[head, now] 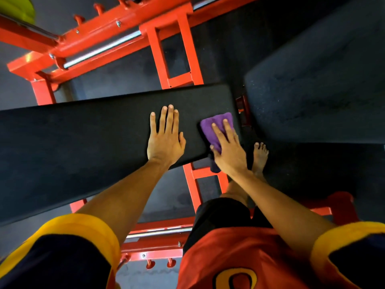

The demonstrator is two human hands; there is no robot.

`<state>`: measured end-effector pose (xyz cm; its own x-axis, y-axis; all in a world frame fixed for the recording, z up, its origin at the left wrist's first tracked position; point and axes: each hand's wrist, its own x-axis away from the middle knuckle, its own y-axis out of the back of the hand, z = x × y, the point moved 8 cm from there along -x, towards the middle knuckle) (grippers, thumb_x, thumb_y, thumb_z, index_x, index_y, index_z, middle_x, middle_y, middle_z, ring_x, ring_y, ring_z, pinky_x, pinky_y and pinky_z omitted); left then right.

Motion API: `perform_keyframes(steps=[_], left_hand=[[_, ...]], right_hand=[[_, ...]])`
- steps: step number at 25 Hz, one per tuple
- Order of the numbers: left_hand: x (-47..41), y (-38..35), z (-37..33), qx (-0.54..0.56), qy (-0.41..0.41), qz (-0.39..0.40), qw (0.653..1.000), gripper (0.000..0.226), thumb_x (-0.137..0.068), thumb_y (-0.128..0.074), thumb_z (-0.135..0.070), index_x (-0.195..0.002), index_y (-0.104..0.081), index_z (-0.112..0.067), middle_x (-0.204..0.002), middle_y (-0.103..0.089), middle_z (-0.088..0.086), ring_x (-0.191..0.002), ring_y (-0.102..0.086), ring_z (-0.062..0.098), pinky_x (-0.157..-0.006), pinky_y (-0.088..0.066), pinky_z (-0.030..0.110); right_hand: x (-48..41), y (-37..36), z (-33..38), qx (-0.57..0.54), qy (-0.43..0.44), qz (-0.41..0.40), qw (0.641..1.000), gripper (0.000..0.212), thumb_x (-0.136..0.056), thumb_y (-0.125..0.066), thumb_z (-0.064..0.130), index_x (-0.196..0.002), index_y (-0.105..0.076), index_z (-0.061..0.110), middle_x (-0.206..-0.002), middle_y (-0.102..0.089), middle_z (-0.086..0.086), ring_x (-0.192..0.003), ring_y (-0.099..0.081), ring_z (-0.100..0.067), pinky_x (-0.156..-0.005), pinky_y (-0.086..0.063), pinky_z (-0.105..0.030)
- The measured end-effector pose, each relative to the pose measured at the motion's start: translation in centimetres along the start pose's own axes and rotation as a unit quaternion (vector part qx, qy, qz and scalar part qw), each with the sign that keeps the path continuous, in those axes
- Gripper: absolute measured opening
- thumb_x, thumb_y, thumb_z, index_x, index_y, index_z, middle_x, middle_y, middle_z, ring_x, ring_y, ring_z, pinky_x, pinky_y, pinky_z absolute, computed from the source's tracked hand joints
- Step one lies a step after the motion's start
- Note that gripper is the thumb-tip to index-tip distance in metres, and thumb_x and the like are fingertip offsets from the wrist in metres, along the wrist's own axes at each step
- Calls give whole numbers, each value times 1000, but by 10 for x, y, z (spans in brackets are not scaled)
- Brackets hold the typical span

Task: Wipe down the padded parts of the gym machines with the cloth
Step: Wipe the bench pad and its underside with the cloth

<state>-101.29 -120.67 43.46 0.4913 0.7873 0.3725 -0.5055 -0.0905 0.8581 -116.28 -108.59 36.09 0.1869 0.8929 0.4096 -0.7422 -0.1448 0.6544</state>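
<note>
One black pad (83, 132) carries one purple cloth (214, 124). The right hand (228, 151) presses it with straight fingers. The left hand (165, 136) lies flat at its nine o'clock.

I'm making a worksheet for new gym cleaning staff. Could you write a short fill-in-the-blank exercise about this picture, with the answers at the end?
1. The cloth pressed under the right hand is ____ in colour.
2. The hand lying flat on the black pad with no cloth under it is the ____ one.
3. The foot on the floor beside the pad has no shoe or sock: it is ____.

Missing words: purple; left; bare.
</note>
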Motion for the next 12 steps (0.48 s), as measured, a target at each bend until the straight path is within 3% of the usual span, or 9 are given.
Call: perform_keyframes(steps=[2,4,9,12], left_hand=[[0,1,1,0,2,2,1000,71,-104,-26,-41,-160,-6,-3,-169,-5,17,-157,-4,32,-125,-6,58],[0,-1,0,-3,1,4,1000,71,-104,-25,-42,-160,-4,-3,-169,-5,17,-157,-3,32,-125,-7,58],[0,1,1,-7,0,8,1000,72,-104,-25,-42,-160,-5,-3,-169,-5,17,-157,-4,32,-126,-5,58],[0,0,0,-12,-1,13,1000,72,-104,-25,-43,-160,-5,-3,-169,-7,17,-157,-4,32,-125,-4,58]], right_hand=[[-5,10,-36,-40,-127,-13,991,75,-103,-56,34,-164,-11,34,-173,1,1,-156,-12,-35,-119,-33,-56],[4,12,-47,-64,-197,-22,978,74,-105,-54,34,-164,-10,32,-173,-1,-2,-156,-13,-33,-122,-25,-52],[22,-8,6,-51,-93,-14,994,60,-108,-40,44,-163,-17,37,-173,1,3,-158,-7,-32,-115,-37,-49],[-12,7,14,-46,-15,-31,998,54,-109,-39,37,-161,-27,35,-172,-9,3,-157,-14,-33,-102,-52,-44]])
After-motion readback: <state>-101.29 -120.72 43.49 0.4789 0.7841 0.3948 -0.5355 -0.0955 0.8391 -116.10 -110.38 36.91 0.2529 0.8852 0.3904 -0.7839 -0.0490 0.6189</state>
